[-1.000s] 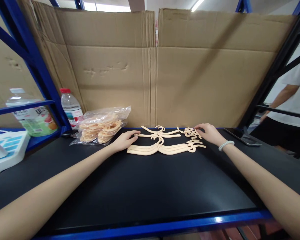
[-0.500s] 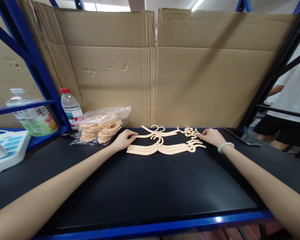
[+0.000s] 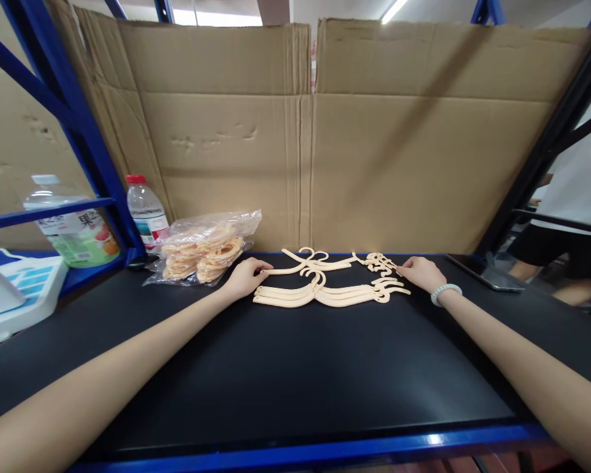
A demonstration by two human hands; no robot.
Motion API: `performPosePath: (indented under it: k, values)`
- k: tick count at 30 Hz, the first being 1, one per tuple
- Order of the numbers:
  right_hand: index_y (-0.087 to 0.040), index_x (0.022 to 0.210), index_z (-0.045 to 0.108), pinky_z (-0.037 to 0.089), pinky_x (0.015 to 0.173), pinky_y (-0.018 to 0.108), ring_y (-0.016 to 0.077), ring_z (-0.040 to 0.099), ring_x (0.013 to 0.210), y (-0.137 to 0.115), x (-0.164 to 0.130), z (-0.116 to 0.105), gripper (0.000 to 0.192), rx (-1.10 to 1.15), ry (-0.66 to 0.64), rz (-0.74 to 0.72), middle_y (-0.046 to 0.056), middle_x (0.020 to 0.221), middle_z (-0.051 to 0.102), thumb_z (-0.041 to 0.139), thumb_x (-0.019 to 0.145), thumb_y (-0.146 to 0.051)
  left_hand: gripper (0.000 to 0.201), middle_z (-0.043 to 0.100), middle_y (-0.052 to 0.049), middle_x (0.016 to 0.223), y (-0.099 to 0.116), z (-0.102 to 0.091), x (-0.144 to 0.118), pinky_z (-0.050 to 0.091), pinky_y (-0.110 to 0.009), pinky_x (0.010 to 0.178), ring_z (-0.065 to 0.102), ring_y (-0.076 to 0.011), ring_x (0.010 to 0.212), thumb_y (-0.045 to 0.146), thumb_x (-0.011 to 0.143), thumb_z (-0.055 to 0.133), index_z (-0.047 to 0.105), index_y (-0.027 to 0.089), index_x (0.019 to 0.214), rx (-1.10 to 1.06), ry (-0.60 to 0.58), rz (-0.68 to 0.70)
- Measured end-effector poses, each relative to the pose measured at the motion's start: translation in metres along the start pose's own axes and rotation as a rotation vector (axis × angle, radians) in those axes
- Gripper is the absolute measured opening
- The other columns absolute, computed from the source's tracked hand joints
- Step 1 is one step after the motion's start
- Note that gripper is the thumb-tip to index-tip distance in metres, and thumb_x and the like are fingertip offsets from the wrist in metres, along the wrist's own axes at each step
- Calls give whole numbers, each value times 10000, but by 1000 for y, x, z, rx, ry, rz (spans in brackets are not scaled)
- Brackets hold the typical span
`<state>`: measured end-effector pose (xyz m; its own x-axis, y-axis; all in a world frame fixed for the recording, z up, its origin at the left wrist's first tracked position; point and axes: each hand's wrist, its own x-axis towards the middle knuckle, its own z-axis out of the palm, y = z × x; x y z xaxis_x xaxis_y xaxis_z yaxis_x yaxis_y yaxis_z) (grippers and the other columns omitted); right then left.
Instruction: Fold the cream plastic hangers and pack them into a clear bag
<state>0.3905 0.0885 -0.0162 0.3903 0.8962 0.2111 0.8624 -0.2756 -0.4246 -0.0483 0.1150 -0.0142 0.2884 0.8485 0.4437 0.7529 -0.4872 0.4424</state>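
My left hand (image 3: 246,277) is closed, thumb and finger pinching the left end of a cream plastic hanger (image 3: 282,270) in the back row. In front of it lies a stack of similar hangers (image 3: 285,299), hooks pointing away from me. Several small curved cream pieces (image 3: 381,263) sit in a loose cluster beyond the hangers' right ends. At that cluster's right edge is my right hand (image 3: 425,273), wearing a pale bead bracelet, fingers pinched together. Whatever lies between those fingertips is too small to make out.
A clear bag of cream plastic rings (image 3: 201,253) lies at the back left, by a red-capped bottle (image 3: 146,210). A dark tablet-like slab (image 3: 485,271) is at the right. Cardboard (image 3: 236,144) walls the back. A person (image 3: 574,197) stands beyond the right frame.
The whole view has shifted slightly, so everything appears a little farther right. Both hands keep nearly the same places by the hangers and the small pieces.
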Motion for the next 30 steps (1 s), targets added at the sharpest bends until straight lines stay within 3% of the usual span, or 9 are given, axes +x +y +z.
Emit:
performPosePath:
  k: [7,17,24,30]
  values:
    - [-197,602,643,488,668,313,240,667,737,7,3,2,118,204,82,18,82,686,703,636,687,-279,169,688,-40,819,4,-2,-4,505,-350,750,615,-215,756,321,736,574,704,226,787,-69,108,-23]
    - [-171,727,564,535,547,263,151,615,575,0,-6,-3,115,785,246,98,66,695,658,646,730,-251,180,709,-46,728,12,-8,-10,536,-390,797,696,-248,768,354,723,643,638,186,784,-382,251,-199]
    - [-156,696,596,569,573,238,118,593,561,-22,-31,-15,183,1144,62,44,29,642,617,764,676,-226,223,677,-45,657,24,-1,-13,582,-394,763,717,-240,746,310,663,726,578,152,712,-711,329,-316]
    - [-159,647,624,590,651,232,131,623,632,-38,-51,-15,169,1343,-145,49,45,654,637,786,676,-195,219,683,-64,710,43,0,-33,563,-364,762,708,-218,786,284,662,717,540,154,676,-887,401,-382]
